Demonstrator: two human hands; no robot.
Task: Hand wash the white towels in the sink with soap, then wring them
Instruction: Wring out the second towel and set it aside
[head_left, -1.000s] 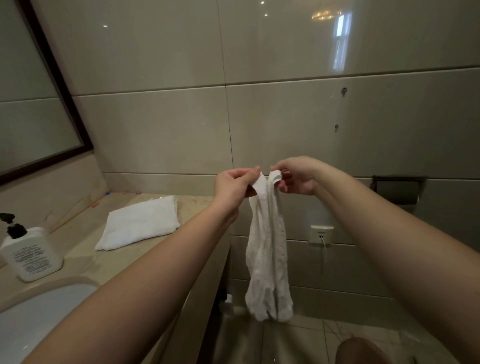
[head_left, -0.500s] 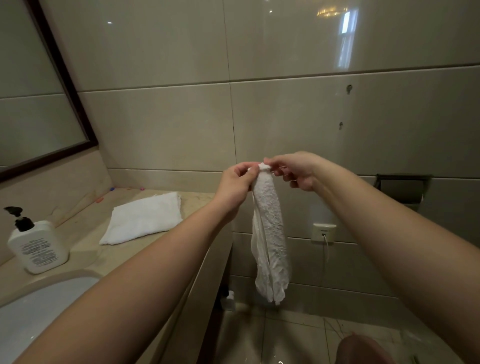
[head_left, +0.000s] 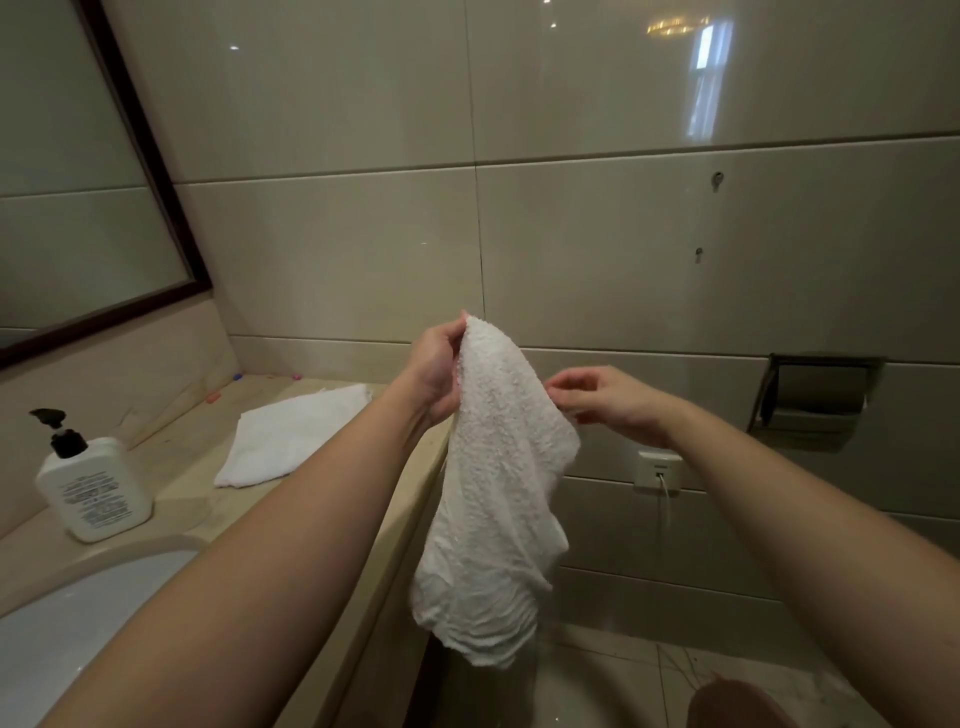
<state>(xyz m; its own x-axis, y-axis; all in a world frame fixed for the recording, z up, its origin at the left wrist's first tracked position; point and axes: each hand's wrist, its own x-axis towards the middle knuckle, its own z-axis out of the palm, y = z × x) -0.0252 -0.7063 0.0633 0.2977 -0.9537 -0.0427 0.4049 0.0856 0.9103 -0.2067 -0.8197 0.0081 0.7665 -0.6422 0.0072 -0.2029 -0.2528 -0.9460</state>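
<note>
white terry towel (head_left: 493, 467) hangs off the bench (head_left: 192, 499) edge, over the floor, so drips likely fall clear of the bench. left hand (head_left: 434, 374) pinches its top corner high, letting the cloth drop open; right hand (head_left: 605, 400) pinches the side edge just beside it, probably hunting the next corner to spread or fold. a second towel (head_left: 296, 431) lies folded on the bench, apart from the sink (head_left: 67, 618) and soap (head_left: 91, 488), seemingly set aside.
</note>
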